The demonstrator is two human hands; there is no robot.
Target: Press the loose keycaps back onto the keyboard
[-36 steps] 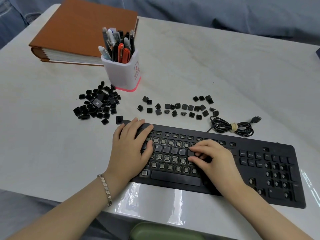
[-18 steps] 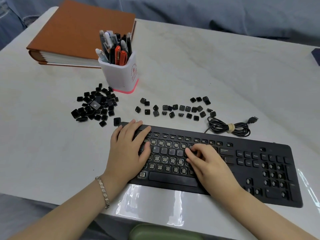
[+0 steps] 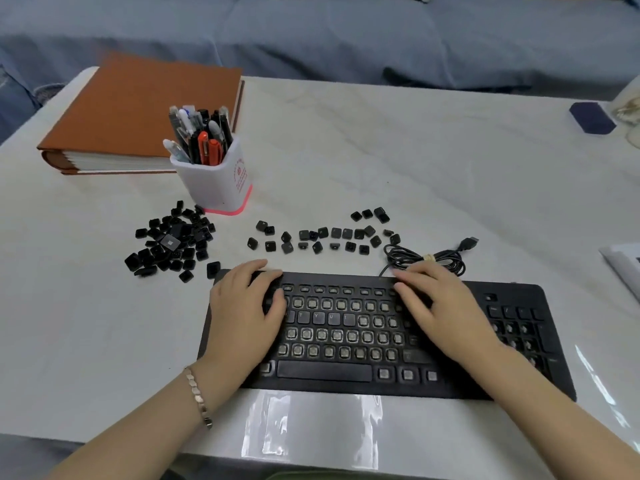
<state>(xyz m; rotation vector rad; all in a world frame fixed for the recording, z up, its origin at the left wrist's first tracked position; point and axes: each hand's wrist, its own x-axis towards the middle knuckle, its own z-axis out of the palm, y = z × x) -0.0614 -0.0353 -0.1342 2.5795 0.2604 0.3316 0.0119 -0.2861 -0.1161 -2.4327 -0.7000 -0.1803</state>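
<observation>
A black keyboard (image 3: 346, 382) lies on the white table, most of its letter keys bare, with a few caps fitted in the upper letter row. My left hand (image 3: 242, 313) rests flat on the keyboard's left end, fingers straight. My right hand (image 3: 440, 306) lies over the keyboard's right-middle part, fingers extended toward its top edge and holding nothing visible. A pile of loose black keycaps (image 3: 169, 240) sits to the left behind the keyboard. A scattered row of keycaps (image 3: 325, 237) lies just behind its middle.
A white pen holder (image 3: 218, 181) full of pens stands behind the keycaps. An orange binder (image 3: 138, 109) lies at the back left. The keyboard's coiled cable (image 3: 426, 259) with USB plug lies behind my right hand. A dark blue box (image 3: 592, 117) sits far right.
My right hand has moved from the middle letter rows to the right and up toward the keyboard's top edge. The view has tilted upward. My left hand has stayed in place.
</observation>
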